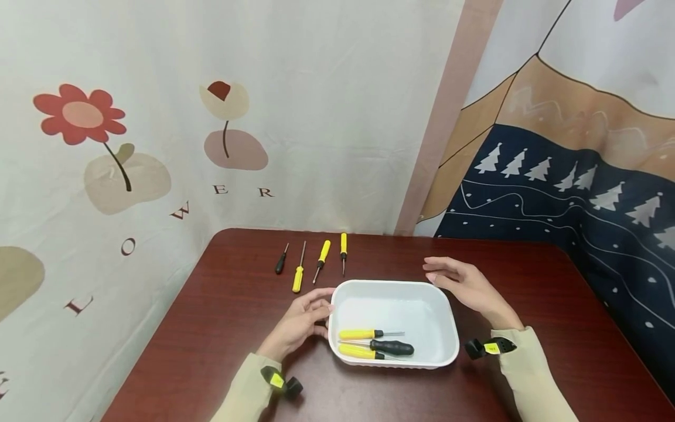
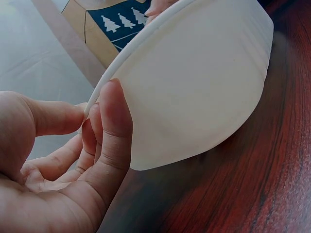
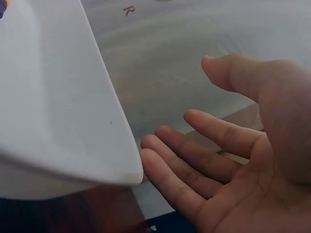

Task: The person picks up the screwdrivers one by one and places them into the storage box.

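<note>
a: what is the left hand (image 1: 297,321) doing?
b: it is grasping the white dish (image 1: 390,306) by its left rim, the thumb and fingers pinching the wall between them.
a: and the right hand (image 1: 470,288)?
b: that one is gripping nothing; its fingers are spreading loosely just beside the dish's far right corner. whether a fingertip is touching it, i can't tell.
a: where is the dish sitting?
b: it is standing between both hands at the table (image 1: 174,357), though i can't tell if its base is lying fully flat.
a: is it holding anything?
b: two yellow-handled screwdrivers (image 1: 360,334) are pointing right, with a black-handled screwdriver (image 1: 392,347) lying between them and pointing left.
a: anything behind it?
b: a small black screwdriver (image 1: 280,265), a yellow screwdriver (image 1: 297,279) and two yellow-and-black screwdrivers (image 1: 324,251) are lying in a row, left to right, near the curtain (image 1: 327,117).
</note>
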`<state>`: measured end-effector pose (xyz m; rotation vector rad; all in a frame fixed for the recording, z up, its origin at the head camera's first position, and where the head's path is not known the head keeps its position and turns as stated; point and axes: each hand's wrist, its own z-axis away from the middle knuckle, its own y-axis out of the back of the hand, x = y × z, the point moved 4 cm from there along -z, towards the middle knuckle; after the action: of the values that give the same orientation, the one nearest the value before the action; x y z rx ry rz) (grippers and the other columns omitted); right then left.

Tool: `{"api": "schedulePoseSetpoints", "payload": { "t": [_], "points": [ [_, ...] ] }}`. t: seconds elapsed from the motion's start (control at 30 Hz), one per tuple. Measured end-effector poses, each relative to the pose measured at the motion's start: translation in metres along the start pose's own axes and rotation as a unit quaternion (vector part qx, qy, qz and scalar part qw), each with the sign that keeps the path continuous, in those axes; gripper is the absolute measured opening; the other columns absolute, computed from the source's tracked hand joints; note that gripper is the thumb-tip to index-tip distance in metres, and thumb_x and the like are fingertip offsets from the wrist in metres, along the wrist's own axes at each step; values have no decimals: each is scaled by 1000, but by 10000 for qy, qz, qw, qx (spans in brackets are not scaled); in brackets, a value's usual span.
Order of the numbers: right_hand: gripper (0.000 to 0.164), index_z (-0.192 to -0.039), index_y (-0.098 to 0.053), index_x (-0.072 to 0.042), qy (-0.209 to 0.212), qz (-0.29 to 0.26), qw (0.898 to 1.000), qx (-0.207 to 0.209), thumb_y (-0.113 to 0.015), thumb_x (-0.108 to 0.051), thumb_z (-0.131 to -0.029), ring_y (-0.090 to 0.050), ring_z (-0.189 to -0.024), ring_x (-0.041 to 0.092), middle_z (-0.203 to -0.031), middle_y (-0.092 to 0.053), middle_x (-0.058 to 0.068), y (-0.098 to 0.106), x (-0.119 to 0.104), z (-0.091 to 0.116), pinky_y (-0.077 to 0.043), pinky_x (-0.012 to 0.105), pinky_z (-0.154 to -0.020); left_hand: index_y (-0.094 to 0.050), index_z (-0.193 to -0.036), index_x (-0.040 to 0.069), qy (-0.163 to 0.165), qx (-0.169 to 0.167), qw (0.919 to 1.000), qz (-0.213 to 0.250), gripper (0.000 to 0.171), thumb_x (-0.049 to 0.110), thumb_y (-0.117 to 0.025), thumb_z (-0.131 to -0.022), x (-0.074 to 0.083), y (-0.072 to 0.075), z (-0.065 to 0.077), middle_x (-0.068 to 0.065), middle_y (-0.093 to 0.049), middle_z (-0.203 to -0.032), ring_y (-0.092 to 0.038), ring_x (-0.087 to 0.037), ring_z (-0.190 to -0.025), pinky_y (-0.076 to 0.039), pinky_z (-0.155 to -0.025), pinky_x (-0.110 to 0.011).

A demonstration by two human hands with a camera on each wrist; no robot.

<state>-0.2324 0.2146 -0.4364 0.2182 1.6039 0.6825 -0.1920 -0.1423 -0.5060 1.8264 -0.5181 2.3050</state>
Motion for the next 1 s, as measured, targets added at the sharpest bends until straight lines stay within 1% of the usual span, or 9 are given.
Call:
{"api": "schedulePoseSetpoints", "payload": {
  "t": [0.17, 0.23, 0.3, 0.37, 0.47, 0.57, 0.77, 0.9, 1.0],
  "points": [
    [49, -141, -60, -13, -129, -284, 9995, 15, -69, -34, -98, -68, -122, 31, -140, -65, 14, 2, 9, 0, -59, 31, -95, -45, -148, -1, -5, -6, 10000, 13, 51, 3, -60, -99, 0, 0, 0, -7, -62, -94, -61, -15, -75, -58, -60, -30],
    [50, -141, -60, -10, -239, -340, 9991, 7, -69, -35, -98, -69, -118, 31, -138, -66, 15, 4, 13, 0, -60, 26, -92, -45, -148, -1, -1, -8, 10000, 9, 51, 4, -61, -100, 1, 0, 0, -7, -62, -94, -62, -15, -74, -58, -60, -30],
    [51, -140, -61, -7, -354, -330, 9988, -8, -70, -35, -98, -71, -114, 30, -134, -68, 17, 5, 16, 0, -61, 27, -90, -45, -149, -1, 1, -16, 10000, 0, 52, 4, -60, -100, 1, 0, 0, -7, -62, -94, -63, -15, -73, -58, -60, -29],
    [50, -139, -61, -5, -453, -304, 9985, -69, -69, -33, -98, -73, -111, 29, -131, -70, 17, 7, 18, 1, -62, 31, -90, -45, -149, -1, 5, -25, 10000, -11, 51, 4, -60, -100, 2, -1, 0, -7, -62, -94, -63, -15, -72, -58, -60, -29],
    [48, -137, -63, -4, -601, -180, 9978, -204, -71, -31, -98, -74, -106, 26, -127, -72, 16, 9, 21, 3, -62, 38, -91, -44, -148, -1, 0, -31, 10000, -6, 51, 3, -59, -100, 2, -1, 0, -7, -62, -94, -62, -15, -73, -58, -60, -29],
    [45, -135, -66, -6, -710, -52, 9969, -341, -72, -30, -97, -73, -100, 23, -125, -73, 14, 9, 24, 3, -62, 40, -89, -44, -148, -2, -5, -30, 10000, -12, 51, 3, -59, -100, 3, -1, 0, -7, -62, -94, -61, -15, -74, -58, -60, -29],
    [32, -125, -73, -8, -654, 264, 9966, -429, -72, -22, -96, -68, -85, 22, -113, -75, 13, 9, 27, 3, -62, 40, -75, -45, -148, -1, 3, -31, 10000, -80, 51, 4, -60, -100, 3, -2, 0, -8, -63, -95, -61, -15, -75, -58, -60, -29],
    [26, -120, -75, -8, -540, 319, 9971, -430, -72, -15, -95, -66, -85, 21, -108, -76, 11, 7, 26, 3, -62, 36, -74, -47, -146, -1, 32, -1, 9998, -207, 50, 5, -62, -99, 5, -1, 1, -9, -63, -94, -61, -16, -74, -58, -60, -29],
    [24, -118, -76, -8, -485, 355, 9974, -401, -72, -14, -95, -66, -85, 19, -107, -76, 11, 7, 24, 3, -62, 32, -73, -49, -145, -1, 33, -5, 9993, -364, 50, 6, -64, -98, 7, 0, 0, -11, -63, -94, -61, -16, -72, -58, -59, -29]
  ]
}}
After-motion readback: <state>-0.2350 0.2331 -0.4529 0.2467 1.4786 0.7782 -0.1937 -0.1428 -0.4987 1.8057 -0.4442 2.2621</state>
